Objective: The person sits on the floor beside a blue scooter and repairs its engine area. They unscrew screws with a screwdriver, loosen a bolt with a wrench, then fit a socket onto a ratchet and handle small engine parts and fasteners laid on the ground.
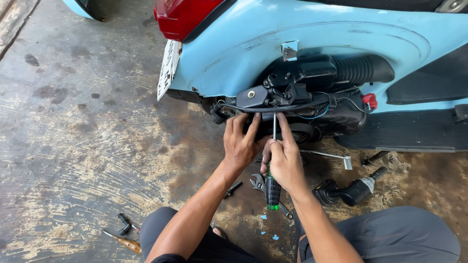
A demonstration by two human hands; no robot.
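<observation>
One screwdriver (272, 187), two hands, one scooter (312, 29)

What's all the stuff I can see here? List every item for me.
scooter: one, light blue, red tail light, top of view
engine: one, black, exposed under the scooter body
screwdriver: one, black and green handle, in right hand, tip up at engine
wrench: one, grey, floor under hands
power tool: one, black, floor at right
second screwdriver: one, brown handle, floor lower left
socket piece: one, black, floor lower left
floor: stained concrete
left hand: on engine underside
right hand: grips screwdriver
</observation>
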